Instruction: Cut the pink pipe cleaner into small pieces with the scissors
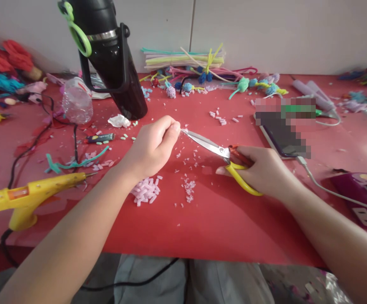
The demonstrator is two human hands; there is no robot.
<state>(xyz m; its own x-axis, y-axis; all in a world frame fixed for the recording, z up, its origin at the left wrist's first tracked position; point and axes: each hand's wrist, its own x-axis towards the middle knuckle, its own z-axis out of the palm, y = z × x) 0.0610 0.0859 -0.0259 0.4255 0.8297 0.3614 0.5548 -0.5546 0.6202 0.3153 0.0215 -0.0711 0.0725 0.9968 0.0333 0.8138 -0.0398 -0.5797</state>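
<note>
My left hand [158,141] is closed in a pinch on a tiny light-purple piece [185,131], mostly hidden by the fingertips. Scissors [211,147] with one red and one yellow handle are in my right hand [262,169], fingers through the loops. Their blade tips reach the piece beside my left thumb, and the blades look nearly closed. Under my left wrist lies a pile of short light-purple pieces [146,191]. Fine light-purple clippings [189,190] are scattered on the red table [202,236] below the blades.
A yellow glue gun [38,192] and its black cord lie left. Behind stand a black bottle [107,55] and a clear plastic bottle [77,101]. A phone [278,131] on a white cable and a purple power strip [360,198] are right. Pipe cleaners [183,59] lie along the wall.
</note>
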